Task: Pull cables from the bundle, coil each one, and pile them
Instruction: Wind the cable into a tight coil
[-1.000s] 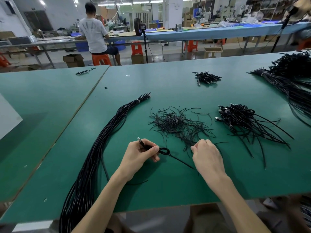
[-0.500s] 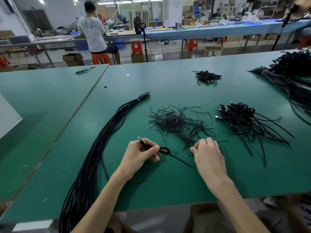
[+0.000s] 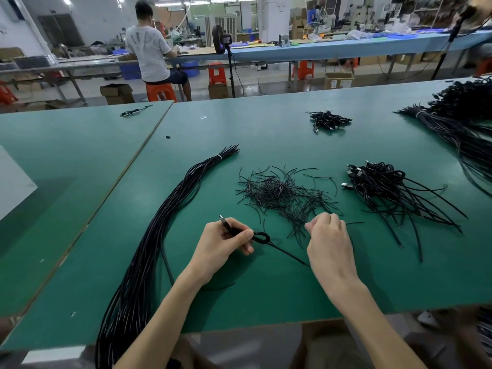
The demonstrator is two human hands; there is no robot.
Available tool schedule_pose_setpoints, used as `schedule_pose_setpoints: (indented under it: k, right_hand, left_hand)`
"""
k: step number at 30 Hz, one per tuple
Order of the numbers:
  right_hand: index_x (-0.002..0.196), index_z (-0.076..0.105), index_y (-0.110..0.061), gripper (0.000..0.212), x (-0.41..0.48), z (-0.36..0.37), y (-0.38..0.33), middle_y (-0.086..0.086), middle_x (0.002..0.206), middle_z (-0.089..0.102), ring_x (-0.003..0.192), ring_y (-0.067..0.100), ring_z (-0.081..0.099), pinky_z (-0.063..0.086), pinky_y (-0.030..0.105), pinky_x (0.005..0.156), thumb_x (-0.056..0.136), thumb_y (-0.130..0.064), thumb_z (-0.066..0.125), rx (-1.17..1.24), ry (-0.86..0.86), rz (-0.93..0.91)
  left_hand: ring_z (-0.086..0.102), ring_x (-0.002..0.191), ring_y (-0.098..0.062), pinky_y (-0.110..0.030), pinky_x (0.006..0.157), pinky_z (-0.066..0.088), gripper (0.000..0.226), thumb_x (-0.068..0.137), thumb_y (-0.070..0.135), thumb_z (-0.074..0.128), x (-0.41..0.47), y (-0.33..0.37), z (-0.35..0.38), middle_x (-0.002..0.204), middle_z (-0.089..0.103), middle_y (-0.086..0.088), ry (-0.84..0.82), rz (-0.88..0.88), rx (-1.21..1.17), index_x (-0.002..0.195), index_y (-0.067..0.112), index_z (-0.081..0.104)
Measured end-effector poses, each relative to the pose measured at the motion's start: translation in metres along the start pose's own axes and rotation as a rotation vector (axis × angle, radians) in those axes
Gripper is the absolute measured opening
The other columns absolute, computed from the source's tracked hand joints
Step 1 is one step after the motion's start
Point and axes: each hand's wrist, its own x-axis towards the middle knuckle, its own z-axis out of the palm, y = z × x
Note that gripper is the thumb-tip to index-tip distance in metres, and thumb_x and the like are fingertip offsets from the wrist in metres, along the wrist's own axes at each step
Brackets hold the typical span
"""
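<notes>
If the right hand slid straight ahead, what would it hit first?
Probably the scattered pile of thin black ties, just beyond the right hand, which seems to be at the pile's edge.

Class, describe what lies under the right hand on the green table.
The looped cable runs its straight tail beneath the right hand, and the pile of short black ties reaches the curled fingers. Whether they pinch a tie is hidden.

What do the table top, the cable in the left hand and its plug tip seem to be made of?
Table top: likely a green rubber or vinyl mat, matte with a faint sheen. Cable in the left hand: black flexible plastic or rubber jacket, smooth; it bends into a tight loop. Plug tip: probably metal, as it looks silvery.
</notes>
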Motion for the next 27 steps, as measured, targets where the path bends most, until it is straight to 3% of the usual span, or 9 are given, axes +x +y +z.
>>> schedule_pose_setpoints:
  k: [5, 9, 14, 17, 20, 23, 25, 27]
  right_hand:
    - [0.094, 0.050, -0.022, 0.013, -0.003, -0.008, -0.016, -0.007, 0.087, 0.060, 0.078, 0.009, 0.057, 0.038, 0.019, 0.061, 0.106, -0.021, 0.051, 0.500, -0.006, 0.114]
    - [0.095, 0.057, -0.026, 0.010, -0.023, -0.012, -0.047, -0.007, 0.079, 0.070, 0.072, 0.004, 0.067, 0.048, 0.011, 0.066, 0.100, -0.020, 0.064, 0.857, -0.082, 0.106]
    - [0.098, 0.053, -0.017, 0.011, -0.045, 0.011, -0.083, 0.005, 0.079, 0.073, 0.058, 0.015, 0.068, 0.045, 0.019, 0.054, 0.101, -0.014, 0.063, 1.127, -0.247, 0.174]
    - [0.099, 0.048, -0.013, 0.013, -0.042, 0.020, -0.093, 0.007, 0.075, 0.070, 0.055, 0.016, 0.063, 0.043, 0.026, 0.049, 0.101, -0.010, 0.061, 1.263, -0.244, 0.285]
    - [0.100, 0.047, -0.011, 0.014, -0.036, 0.023, -0.095, 0.003, 0.072, 0.068, 0.055, 0.015, 0.061, 0.045, 0.025, 0.049, 0.100, -0.008, 0.060, 1.343, -0.208, 0.321]
    - [0.101, 0.047, -0.008, 0.013, -0.032, 0.023, -0.094, 0.005, 0.073, 0.069, 0.056, 0.015, 0.060, 0.046, 0.024, 0.049, 0.100, -0.006, 0.060, 1.400, -0.165, 0.337]
    - [0.100, 0.047, -0.008, 0.014, -0.028, 0.023, -0.093, 0.008, 0.074, 0.070, 0.056, 0.016, 0.059, 0.045, 0.024, 0.048, 0.099, -0.004, 0.060, 1.465, -0.166, 0.388]
    - [0.100, 0.044, -0.011, 0.021, -0.025, 0.024, -0.093, 0.012, 0.074, 0.069, 0.054, 0.017, 0.056, 0.043, 0.025, 0.047, 0.097, -0.003, 0.063, 1.586, -0.199, 0.475]
  left_hand:
    - [0.073, 0.067, -0.028, -0.028, 0.069, 0.059, 0.011, 0.094, 0.009, 0.074, 0.000, 0.001, 0.001, 0.075, 0.075, -0.017, 0.027, 0.002, 0.003, 0.095, -0.001, 0.072]
    - [0.072, 0.065, -0.024, -0.025, 0.066, 0.058, 0.010, 0.093, 0.005, 0.073, 0.001, 0.003, 0.002, 0.075, 0.073, -0.022, 0.083, 0.001, -0.051, 0.094, -0.005, 0.072]
    - [0.071, 0.070, -0.016, -0.019, 0.068, 0.054, 0.012, 0.093, 0.007, 0.074, 0.001, 0.005, 0.002, 0.080, 0.076, -0.018, 0.184, -0.012, -0.126, 0.092, -0.005, 0.072]
    - [0.067, 0.072, -0.021, -0.029, 0.072, 0.055, 0.015, 0.093, 0.011, 0.074, 0.001, 0.004, 0.004, 0.081, 0.075, -0.017, 0.215, -0.044, -0.164, 0.092, -0.003, 0.073]
    - [0.059, 0.062, -0.028, -0.053, 0.074, 0.053, 0.020, 0.094, 0.017, 0.075, 0.002, 0.000, 0.003, 0.072, 0.068, -0.016, 0.232, -0.073, -0.195, 0.094, -0.003, 0.072]
    - [0.056, 0.067, -0.036, -0.071, 0.079, 0.048, 0.024, 0.094, 0.018, 0.075, 0.003, -0.002, 0.003, 0.073, 0.064, -0.020, 0.215, -0.078, -0.268, 0.096, -0.005, 0.068]
    - [0.054, 0.070, -0.040, -0.072, 0.079, 0.047, 0.024, 0.094, 0.019, 0.075, 0.003, -0.002, 0.002, 0.076, 0.065, -0.022, 0.205, -0.081, -0.271, 0.096, -0.004, 0.069]
    - [0.054, 0.071, -0.037, -0.062, 0.076, 0.049, 0.023, 0.092, 0.022, 0.077, 0.003, -0.002, 0.001, 0.076, 0.067, -0.019, 0.192, -0.080, -0.250, 0.093, 0.000, 0.071]
